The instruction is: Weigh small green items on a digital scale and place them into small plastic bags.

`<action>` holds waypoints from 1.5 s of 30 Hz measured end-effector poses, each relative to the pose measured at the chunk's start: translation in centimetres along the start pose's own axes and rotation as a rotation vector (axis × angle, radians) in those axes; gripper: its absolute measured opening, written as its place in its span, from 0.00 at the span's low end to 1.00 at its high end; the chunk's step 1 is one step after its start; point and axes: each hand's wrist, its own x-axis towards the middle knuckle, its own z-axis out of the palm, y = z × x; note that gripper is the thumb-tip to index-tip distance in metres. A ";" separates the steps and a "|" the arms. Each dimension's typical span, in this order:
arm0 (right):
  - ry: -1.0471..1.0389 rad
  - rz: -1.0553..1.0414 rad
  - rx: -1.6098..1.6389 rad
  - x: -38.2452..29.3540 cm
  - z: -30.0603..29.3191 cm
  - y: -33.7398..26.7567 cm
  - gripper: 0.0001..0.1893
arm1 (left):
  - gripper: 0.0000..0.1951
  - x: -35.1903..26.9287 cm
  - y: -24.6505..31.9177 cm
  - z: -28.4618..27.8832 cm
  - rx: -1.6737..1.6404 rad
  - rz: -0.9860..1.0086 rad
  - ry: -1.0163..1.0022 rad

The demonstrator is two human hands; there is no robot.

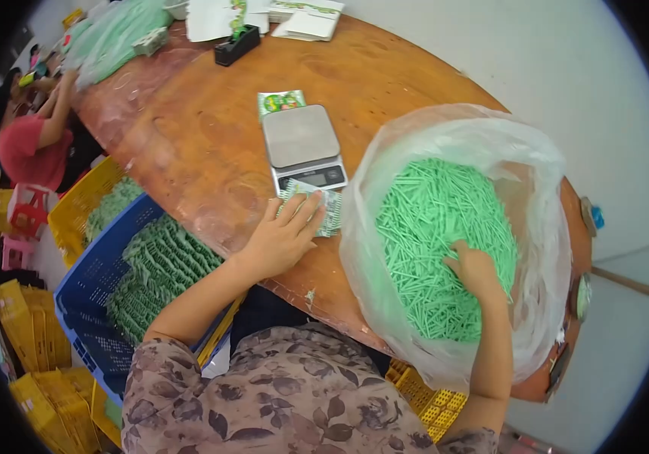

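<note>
My left hand lies over small printed packets with green striped edges, at the front edge of a digital kitchen scale; whether it grips one is hard to tell. Another green and white packet lies at the scale's far edge. My right hand reaches into a large clear plastic bag and touches a heap of thin light-green sticks; its fingertips are partly hidden, so any hold on the sticks cannot be made out.
A black tape dispenser, white printed cards and a green plastic bag are on the wooden table. A blue crate of green packets and a yellow crate stand at left. A person in red sits beyond.
</note>
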 end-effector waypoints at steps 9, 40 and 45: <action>0.158 -0.030 0.000 -1.0 -1.7 0.5 0.08 | 0.15 -2.4 -2.2 4.5 -0.172 0.118 -0.114; 0.278 -0.025 0.102 0.4 -0.4 0.7 0.12 | 0.10 1.6 -1.8 0.3 -0.750 -0.117 0.331; 0.434 0.132 0.935 1.4 0.8 -0.3 0.10 | 0.09 10.2 7.6 3.6 -1.033 -0.082 -0.001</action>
